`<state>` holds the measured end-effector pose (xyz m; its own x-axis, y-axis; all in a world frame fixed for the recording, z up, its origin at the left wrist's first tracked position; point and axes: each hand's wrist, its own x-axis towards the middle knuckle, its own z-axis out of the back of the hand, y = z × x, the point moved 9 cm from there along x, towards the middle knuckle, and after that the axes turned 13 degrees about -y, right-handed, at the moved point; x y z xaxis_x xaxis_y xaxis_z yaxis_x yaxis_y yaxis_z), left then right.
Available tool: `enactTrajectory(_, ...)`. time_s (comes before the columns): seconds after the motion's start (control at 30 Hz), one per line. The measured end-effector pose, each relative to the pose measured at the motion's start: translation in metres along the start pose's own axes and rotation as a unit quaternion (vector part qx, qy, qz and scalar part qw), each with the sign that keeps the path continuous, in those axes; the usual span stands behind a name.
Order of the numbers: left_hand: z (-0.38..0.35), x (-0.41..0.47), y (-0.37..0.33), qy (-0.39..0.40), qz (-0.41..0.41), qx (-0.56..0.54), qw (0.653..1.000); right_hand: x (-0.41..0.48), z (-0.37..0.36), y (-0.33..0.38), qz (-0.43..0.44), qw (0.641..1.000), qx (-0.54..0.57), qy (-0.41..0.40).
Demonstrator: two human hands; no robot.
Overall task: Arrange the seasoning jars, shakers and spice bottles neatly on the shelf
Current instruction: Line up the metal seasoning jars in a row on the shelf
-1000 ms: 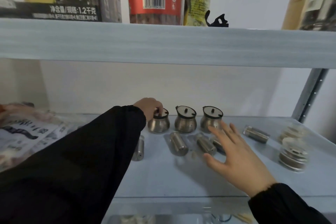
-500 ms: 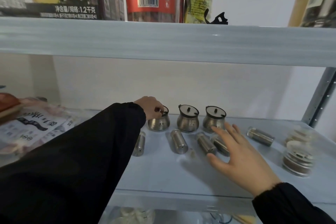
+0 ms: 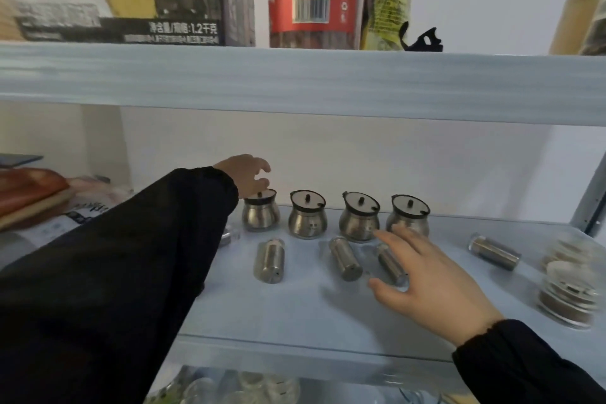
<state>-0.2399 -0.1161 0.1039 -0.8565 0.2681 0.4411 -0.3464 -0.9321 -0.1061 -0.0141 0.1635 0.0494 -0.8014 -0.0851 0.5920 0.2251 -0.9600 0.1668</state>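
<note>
Left hand (image 3: 247,179) pinches the lid knob of the leftmost seasoning jar (image 3: 260,215) at the back of the shelf (image 3: 295,311). Right hand (image 3: 436,285), fingers spread, hovers over toppled shakers (image 3: 344,257); a nudge could roll them off

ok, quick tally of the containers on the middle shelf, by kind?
Lidded jars: 4
Shakers: 5, one half hidden by the left sleeve
Clear jars: 2, blurred
Total: 11
</note>
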Motion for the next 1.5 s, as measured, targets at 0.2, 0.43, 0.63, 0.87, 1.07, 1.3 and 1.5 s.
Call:
enactTrajectory(0.2, -0.012, -0.001, 0.039, 0.036, 0.027, 0.028, 0.999, 0.007, -0.006, 0.029, 0.005, 1.000, -0.008, -0.016)
enactTrajectory(0.43, -0.048, 0.010, 0.015, 0.081, -0.009, 0.039, 0.996, -0.003, -0.007, 0.034, -0.025, 0.999, -0.009, -0.037)
enactTrajectory(0.63, -0.053, 0.013, 0.008, 0.092, -0.035, -0.001, 0.995, -0.013, -0.007, 0.030, -0.062, 0.996, -0.015, -0.055)
enactTrajectory(0.87, -0.052, 0.006, 0.020, 0.103, -0.108, -0.023, 0.988, -0.012, -0.010, 0.044, -0.072, 0.996, -0.006, -0.054)
enactTrajectory(1.07, -0.044, 0.004, 0.026, 0.063, -0.127, -0.070, 0.987, -0.010, -0.014, 0.055, -0.065, 0.996, -0.012, -0.061)
enactTrajectory(1.3, -0.045, 0.005, 0.031, 0.077, -0.114, -0.060, 0.989, -0.006, -0.016, 0.062, -0.058, 0.996, -0.015, -0.064)
enactTrajectory(1.5, -0.048, 0.003, 0.028, 0.063, -0.115, -0.091, 0.987, -0.003, -0.020, 0.063, -0.057, 0.997, -0.018, -0.055)
